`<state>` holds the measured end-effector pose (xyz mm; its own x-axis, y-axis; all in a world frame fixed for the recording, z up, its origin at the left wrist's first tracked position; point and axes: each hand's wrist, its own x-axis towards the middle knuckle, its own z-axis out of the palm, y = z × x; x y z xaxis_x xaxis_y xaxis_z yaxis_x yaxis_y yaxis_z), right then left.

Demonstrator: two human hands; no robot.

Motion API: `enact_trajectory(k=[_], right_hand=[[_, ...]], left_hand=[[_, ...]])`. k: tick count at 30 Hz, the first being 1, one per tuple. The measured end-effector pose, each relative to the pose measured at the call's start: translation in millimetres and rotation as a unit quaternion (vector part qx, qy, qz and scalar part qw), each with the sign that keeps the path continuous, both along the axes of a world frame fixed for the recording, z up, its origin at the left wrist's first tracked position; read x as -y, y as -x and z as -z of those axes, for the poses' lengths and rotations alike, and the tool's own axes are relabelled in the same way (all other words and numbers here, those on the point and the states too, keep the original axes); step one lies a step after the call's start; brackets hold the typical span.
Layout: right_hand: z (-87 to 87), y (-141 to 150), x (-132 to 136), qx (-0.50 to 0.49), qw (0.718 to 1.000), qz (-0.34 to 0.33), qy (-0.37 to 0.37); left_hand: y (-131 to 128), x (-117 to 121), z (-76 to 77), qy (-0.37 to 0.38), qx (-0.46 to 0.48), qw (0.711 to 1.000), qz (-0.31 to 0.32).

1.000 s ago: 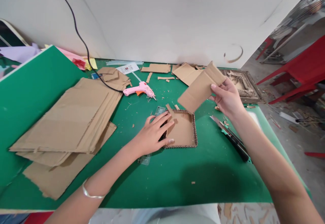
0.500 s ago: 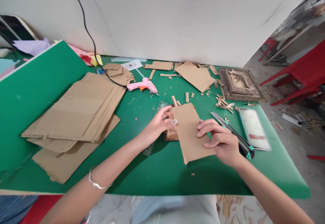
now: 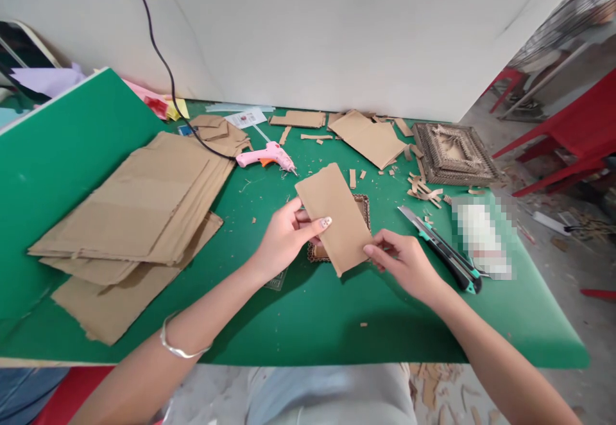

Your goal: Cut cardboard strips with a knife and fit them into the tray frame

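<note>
Between my two hands is a flat rectangular piece of cardboard [image 3: 335, 216], tilted above the table. My left hand [image 3: 291, 232] grips its left edge, thumb on the upper face and fingers behind. At the lower right corner, my right hand [image 3: 397, 259] pinches the piece between thumb and fingers. Beneath it lies a small cardboard frame [image 3: 364, 210] with a corrugated border, mostly covered by the piece. A clear ruler [image 3: 276, 280] shows partly under my left hand. To the right of my right hand rests a utility knife [image 3: 445, 251], its blade out.
Stacked cardboard sheets [image 3: 129, 200] lie on the left, beside a green panel [image 3: 72, 174]. A pink glue gun [image 3: 269, 156] with a black cord sits behind. At the back right stands a decorated cardboard frame [image 3: 455, 153]. Scraps [image 3: 423, 189] and a blurred-out object [image 3: 484, 235] lie at right.
The cardboard piece has moved up and left and turned. My left hand now grips its left edge, thumb on top. My right hand has shifted from its right side to the lower right corner.
</note>
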<state>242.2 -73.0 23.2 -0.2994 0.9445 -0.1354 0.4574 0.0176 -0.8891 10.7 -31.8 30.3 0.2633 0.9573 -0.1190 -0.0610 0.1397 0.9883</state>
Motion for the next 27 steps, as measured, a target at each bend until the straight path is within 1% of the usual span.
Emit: enact_trajectory(k=[3, 5, 6, 8, 9, 10, 11, 12, 13, 14, 15, 16, 17, 18, 19, 20, 22, 24, 27], right_hand=[[-2.1, -6.6, -3.4, 0.020, 0.999, 0.002, -0.031], [-6.6, -16.1, -11.8, 0.035, 0.996, 0.041, -0.074], [-10.0, -21.2, -17.6, 0.048, 0.991, 0.066, -0.109], [-18.6, -29.4, -31.1, 0.105, 0.968, 0.100, -0.206], [-22.7, -31.5, -37.4, 0.152, 0.948, 0.112, -0.258], [-26.1, -31.8, -42.4, 0.203, 0.924, 0.120, -0.302], [-28.3, -30.4, -45.6, 0.250, 0.902, 0.123, -0.329], [-29.2, -27.3, -46.4, 0.284, 0.890, 0.119, -0.335], [-28.6, -23.0, -44.6, 0.307, 0.891, 0.107, -0.316], [-26.8, -17.9, -40.3, 0.321, 0.901, 0.076, -0.281], [-24.2, -12.7, -34.1, 0.330, 0.913, 0.024, -0.240], [-21.0, -7.8, -26.8, 0.336, 0.919, -0.038, -0.201], [-17.7, -3.5, -19.3, 0.343, 0.918, -0.098, -0.173], [-14.5, -0.1, -12.6, 0.353, 0.910, -0.145, -0.161], [-11.7, 2.5, -7.9, 0.365, 0.900, -0.176, -0.162], [-9.4, 4.3, -5.9, 0.375, 0.891, -0.189, -0.171], [-5.8, 6.9, -11.3, 0.387, 0.884, -0.180, -0.190], [-3.4, 9.2, -28.4, 0.377, 0.887, -0.162, -0.210], [-2.9, 12.5, -65.6, 0.352, 0.896, -0.125, -0.238]], left_hand=[[-0.1, 2.3, -1.8, -0.010, -0.014, 1.000, -0.009], [1.1, 1.5, -2.0, -0.018, -0.018, 1.000, -0.012], [2.0, 0.6, -1.8, -0.021, -0.018, 1.000, -0.013], [4.0, -1.2, -1.8, -0.017, -0.018, 1.000, -0.002], [5.3, -1.8, -2.2, -0.007, -0.021, 1.000, 0.018], [6.6, -2.1, -3.0, 0.006, -0.029, 0.998, 0.052], [8.3, -2.1, -4.0, 0.021, -0.039, 0.995, 0.094], [10.1, -1.8, -5.3, 0.036, -0.052, 0.988, 0.140], [12.3, -1.5, -6.8, 0.049, -0.066, 0.980, 0.183], [14.6, -1.2, -8.3, 0.059, -0.079, 0.971, 0.217], [17.0, -1.1, -9.7, 0.066, -0.091, 0.964, 0.239], [19.6, -1.5, -11.0, 0.072, -0.101, 0.960, 0.251], [22.1, -2.3, -12.1, 0.075, -0.109, 0.958, 0.255], [24.5, -3.5, -13.1, 0.077, -0.116, 0.957, 0.256], [26.8, -5.0, -14.0, 0.078, -0.120, 0.957, 0.254], [28.8, -6.7, -14.8, 0.078, -0.122, 0.957, 0.250], [32.2, -10.1, -16.4, 0.078, -0.121, 0.960, 0.240], [34.7, -13.1, -17.7, 0.075, -0.117, 0.963, 0.229], [37.4, -16.2, -18.0, 0.068, -0.108, 0.968, 0.216]])
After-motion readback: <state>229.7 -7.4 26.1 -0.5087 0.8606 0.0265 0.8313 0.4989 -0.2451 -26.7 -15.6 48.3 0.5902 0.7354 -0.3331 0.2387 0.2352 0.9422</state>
